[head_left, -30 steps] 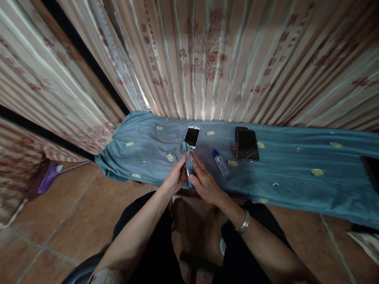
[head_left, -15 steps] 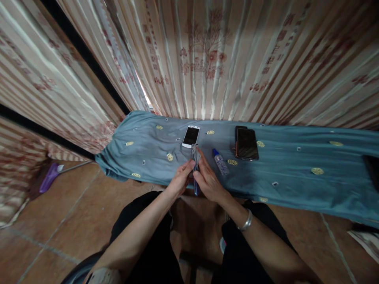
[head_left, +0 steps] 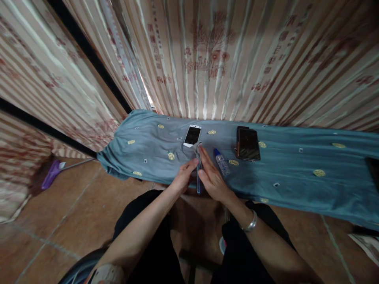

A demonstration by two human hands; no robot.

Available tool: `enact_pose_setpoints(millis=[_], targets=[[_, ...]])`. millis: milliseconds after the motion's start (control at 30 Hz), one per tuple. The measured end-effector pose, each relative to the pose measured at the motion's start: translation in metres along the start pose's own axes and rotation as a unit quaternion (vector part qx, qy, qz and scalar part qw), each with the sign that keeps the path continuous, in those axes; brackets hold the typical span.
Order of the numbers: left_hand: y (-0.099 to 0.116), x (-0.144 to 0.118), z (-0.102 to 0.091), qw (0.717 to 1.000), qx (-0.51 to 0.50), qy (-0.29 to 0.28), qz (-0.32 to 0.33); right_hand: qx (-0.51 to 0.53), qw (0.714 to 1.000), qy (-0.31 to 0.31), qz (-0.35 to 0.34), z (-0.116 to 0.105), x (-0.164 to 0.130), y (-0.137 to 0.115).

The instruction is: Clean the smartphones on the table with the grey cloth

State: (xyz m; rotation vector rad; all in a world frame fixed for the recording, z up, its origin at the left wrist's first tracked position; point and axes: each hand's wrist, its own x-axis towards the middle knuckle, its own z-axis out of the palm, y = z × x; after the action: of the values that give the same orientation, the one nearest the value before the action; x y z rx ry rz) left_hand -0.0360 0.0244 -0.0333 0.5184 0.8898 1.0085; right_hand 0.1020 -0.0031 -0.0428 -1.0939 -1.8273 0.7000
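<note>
My left hand (head_left: 184,177) and my right hand (head_left: 211,176) press together on a thin blue phone (head_left: 198,179), which stands on its edge between my palms at the near side of the blue cloth (head_left: 296,173). A scrap of pale wipe or film (head_left: 196,146) shows at the phone's far tip, under my right fingertips. Just beyond lies a white phone (head_left: 192,135) with a dark screen. A small clear bottle with a blue cap (head_left: 221,161) lies right of my right hand.
A larger dark phone (head_left: 248,143) lies flat at the back right of the cloth. Another dark object (head_left: 373,165) sits at the far right edge. Striped curtains (head_left: 207,59) hang close behind. A purple broom head (head_left: 51,174) lies on the tiled floor at left.
The blue phone has turned from slightly tilted to fully edge-on between my palms. Both hands have shifted a little to the right and my right fingers now reach farther along its tip.
</note>
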Motion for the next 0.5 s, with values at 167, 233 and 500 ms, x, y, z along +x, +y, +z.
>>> enact_pose_setpoints(millis=[167, 233, 500], targets=[[-0.003, 0.007, -0.003, 0.998, 0.052, 0.041, 0.026, 0.016, 1.000, -0.024, -0.013, 0.010, -0.007, -0.002], [-0.001, 0.006, -0.002, 0.998, 0.048, 0.041, 0.020, 0.022, 0.999, -0.029, -0.009, 0.012, -0.007, -0.002], [0.021, 0.008, -0.003, 0.998, -0.015, 0.057, 0.023, 0.043, 0.997, -0.058, -0.040, 0.010, -0.012, -0.012]])
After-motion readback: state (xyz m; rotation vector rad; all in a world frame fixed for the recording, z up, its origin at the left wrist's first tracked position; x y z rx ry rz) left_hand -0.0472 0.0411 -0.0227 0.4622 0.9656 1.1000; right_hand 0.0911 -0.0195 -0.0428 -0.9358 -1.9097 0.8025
